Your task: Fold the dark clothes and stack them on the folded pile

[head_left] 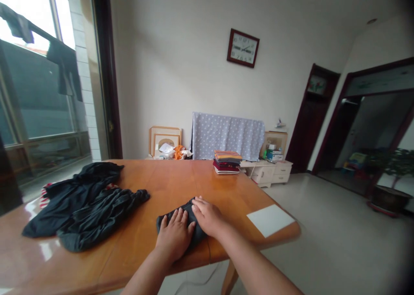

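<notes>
A dark folded garment [190, 216] lies flat near the front edge of the wooden table [174, 178]. My left hand [175, 234] rests on its left part, palm down with the fingers stretched out. On its right side lies my right hand [207, 216], also flat, fingertips at the far edge of the cloth. Both hands cover much of the garment, so its exact kind is hidden. Further left, a loose heap of dark clothes [93, 208] sits crumpled, with a bit of red-and-white striped cloth [44, 196] showing under it.
A neat stack of folded clothes [227, 162] stands at the table's far edge. On the right corner lies a white sheet [271, 220]. Beyond the table are a cloth-draped object [228, 135], a low white cabinet [273, 173] and a potted plant [391, 191].
</notes>
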Demonstrator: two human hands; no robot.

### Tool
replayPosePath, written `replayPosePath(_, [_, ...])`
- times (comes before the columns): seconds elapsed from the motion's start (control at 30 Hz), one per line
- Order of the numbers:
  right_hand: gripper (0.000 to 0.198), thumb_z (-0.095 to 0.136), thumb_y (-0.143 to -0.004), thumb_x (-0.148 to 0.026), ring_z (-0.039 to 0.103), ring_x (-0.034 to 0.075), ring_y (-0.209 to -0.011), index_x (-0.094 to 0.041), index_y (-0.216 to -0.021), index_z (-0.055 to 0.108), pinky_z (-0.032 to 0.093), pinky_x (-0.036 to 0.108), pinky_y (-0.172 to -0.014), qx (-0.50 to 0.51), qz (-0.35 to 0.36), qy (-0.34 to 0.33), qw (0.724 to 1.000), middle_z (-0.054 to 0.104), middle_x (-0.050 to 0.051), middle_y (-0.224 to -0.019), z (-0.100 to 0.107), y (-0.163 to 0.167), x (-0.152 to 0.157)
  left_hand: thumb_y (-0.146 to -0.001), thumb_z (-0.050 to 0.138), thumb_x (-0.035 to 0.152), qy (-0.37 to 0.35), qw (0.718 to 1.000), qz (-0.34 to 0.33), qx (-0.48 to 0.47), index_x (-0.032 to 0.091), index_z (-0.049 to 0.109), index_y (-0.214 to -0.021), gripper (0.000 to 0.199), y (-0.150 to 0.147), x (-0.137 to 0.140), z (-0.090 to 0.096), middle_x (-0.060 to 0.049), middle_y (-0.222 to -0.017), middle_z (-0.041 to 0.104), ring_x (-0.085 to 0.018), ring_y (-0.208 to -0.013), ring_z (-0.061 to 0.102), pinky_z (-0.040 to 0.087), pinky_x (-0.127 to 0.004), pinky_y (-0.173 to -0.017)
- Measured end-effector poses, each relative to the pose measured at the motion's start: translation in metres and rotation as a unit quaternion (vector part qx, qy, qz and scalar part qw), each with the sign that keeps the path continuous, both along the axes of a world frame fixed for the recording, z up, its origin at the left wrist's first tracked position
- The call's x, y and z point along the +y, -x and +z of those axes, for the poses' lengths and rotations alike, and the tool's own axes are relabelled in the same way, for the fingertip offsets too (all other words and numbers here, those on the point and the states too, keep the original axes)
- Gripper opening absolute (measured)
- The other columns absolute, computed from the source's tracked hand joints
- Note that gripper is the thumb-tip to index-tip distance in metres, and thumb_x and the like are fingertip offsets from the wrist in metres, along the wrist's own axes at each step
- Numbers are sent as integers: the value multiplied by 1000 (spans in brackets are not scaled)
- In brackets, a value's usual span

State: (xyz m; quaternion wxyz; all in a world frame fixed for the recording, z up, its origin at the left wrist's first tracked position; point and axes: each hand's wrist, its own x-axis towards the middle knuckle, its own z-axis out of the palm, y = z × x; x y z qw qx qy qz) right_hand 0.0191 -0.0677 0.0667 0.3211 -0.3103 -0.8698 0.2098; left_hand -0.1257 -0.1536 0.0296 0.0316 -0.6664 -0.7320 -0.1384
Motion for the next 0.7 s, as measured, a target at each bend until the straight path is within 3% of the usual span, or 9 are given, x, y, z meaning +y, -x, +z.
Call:
replayPosePath(0.13, [60, 29, -102, -47, 23, 27, -151, -16, -151, 42, 18, 48, -122, -175, 24, 27, 984, 32, 12, -160, -5, 8, 11, -96, 32, 55, -1, 999, 44, 21, 18, 47, -149, 66, -3, -4, 2, -17, -158, 35, -37, -148, 27, 14, -66, -116])
replayPosePath(0.27, [68, 18, -101, -56, 9, 27, -153, -18, -157, 28, 11, 51, -123, -246, 29, 69, 966, 19, 9, -165, -13, 6, 17, -93, 33, 63, 2, 997, 69, 17, 20, 46, -149, 73, -2, -6, 0, -18, -159, 34, -42, -148, 24, 16, -68, -114])
replayPosePath(0.6, [69, 26, -99, -60, 4, 27, -154, -21, -156, 31, 7, 47, -123, -215, 33, 96, 971, 17, 5, -166, -35, 9, 31, -89, 41, 68, -7, 996, 57, -61, 20, 51, -146, 76, 2, -3, -3, -19, -158, 36, -44, -148, 23, 11, -69, -114])
replayPosePath(0.7, [68, 34, -97, -60, 20, 26, -151, -19, -151, 41, 16, 42, -122, -112, 26, 156, 981, 30, 9, -162, -34, 3, 39, -89, 46, 64, -25, 989, 40, -143, 20, 53, -143, 70, 17, -3, -5, -17, -155, 41, -39, -147, 29, 18, -62, -117])
